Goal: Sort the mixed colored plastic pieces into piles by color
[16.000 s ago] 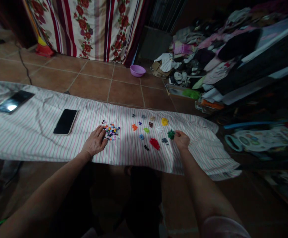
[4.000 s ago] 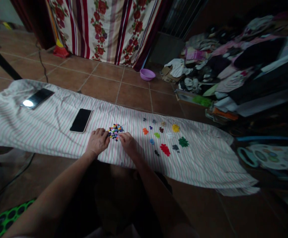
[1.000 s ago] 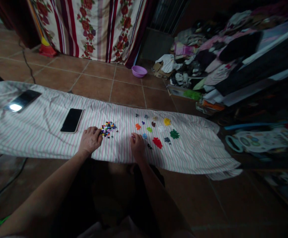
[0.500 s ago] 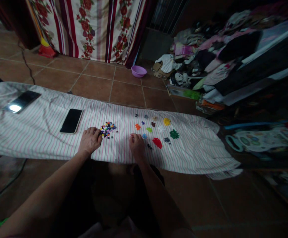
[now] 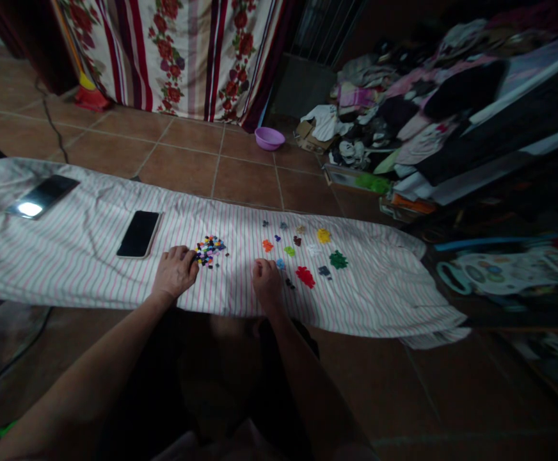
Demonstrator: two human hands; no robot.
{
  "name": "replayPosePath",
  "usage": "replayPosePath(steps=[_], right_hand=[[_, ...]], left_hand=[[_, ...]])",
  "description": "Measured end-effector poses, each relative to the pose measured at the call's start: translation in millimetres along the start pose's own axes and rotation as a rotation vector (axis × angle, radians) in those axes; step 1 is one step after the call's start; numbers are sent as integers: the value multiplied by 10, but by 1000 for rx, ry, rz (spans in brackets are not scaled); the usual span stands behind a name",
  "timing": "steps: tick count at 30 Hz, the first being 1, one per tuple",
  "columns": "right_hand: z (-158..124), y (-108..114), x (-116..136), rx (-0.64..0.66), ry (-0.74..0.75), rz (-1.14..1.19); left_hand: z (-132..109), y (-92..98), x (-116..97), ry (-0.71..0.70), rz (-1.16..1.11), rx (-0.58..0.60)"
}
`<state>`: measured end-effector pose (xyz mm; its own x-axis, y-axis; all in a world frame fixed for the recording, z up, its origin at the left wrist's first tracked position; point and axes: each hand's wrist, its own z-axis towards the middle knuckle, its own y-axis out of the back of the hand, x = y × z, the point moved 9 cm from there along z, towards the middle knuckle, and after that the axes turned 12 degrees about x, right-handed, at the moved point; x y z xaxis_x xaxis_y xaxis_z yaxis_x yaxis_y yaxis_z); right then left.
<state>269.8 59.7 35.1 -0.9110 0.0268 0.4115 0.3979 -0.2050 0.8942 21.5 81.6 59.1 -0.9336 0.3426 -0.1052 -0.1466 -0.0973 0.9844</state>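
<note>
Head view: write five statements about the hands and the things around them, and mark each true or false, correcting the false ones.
1. The left hand is at the mixed-colour pile of small pieces on the striped cloth. True.
2. The right hand is over the yellow pile. False: it is close to the light blue pile.
3. The smartphone nearer the left hand lies to the left of the mixed-colour pile. True.
4. The purple basin stands on the striped cloth. False: the basin stands on the tiled floor.
5. The dark green pile lies to the right of the red pile. True.
</note>
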Motion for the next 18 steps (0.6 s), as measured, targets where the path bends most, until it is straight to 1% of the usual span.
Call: replayPosePath(steps=[7,18], right_hand=[[19,-12,-25,11,3,19],[-19,94,-4,-64,51,109]], left_hand=[[-2,-1,-5,-7,12,3],[4,-11,6,-7,10,-4]])
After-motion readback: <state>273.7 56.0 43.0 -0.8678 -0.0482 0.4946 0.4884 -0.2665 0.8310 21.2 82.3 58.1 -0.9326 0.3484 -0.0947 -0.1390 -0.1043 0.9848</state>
